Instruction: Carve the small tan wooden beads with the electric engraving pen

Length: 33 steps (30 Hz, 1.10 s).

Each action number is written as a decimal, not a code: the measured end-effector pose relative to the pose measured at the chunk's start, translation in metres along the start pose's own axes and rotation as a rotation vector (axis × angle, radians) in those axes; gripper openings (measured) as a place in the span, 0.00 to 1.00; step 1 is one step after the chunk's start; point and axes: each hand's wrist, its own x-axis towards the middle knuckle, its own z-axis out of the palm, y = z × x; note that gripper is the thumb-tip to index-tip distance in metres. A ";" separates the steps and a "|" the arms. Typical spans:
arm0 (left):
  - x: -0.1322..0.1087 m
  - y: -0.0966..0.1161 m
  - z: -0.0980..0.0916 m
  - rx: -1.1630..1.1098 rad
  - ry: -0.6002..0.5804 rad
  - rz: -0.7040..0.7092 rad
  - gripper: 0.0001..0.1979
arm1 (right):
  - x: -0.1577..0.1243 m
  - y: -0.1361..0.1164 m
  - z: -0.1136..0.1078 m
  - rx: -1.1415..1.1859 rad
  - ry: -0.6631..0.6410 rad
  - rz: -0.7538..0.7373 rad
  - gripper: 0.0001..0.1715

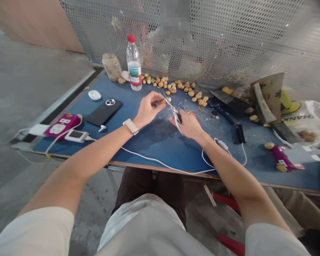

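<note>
Blue tabletop (152, 149) beneath two hands held close together: the left hand (148, 109) pinches a round tan piece (163, 102) just beside the scissors (173, 111) gripped in the right hand (189, 126), with more tan pieces (173, 84) lying farther off.

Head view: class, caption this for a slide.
Left hand pinches a tan piece; right hand holds metal scissors over a blue tabletop.
</note>
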 end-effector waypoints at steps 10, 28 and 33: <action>-0.001 0.017 0.001 -0.230 0.013 -0.074 0.27 | -0.009 -0.012 -0.011 -0.121 0.048 0.082 0.31; 0.001 0.015 0.005 -0.441 0.036 -0.117 0.33 | -0.006 0.001 -0.004 -0.067 0.124 0.028 0.33; 0.002 0.015 0.005 -0.437 0.053 -0.094 0.32 | -0.007 -0.002 -0.004 -0.102 0.129 0.025 0.32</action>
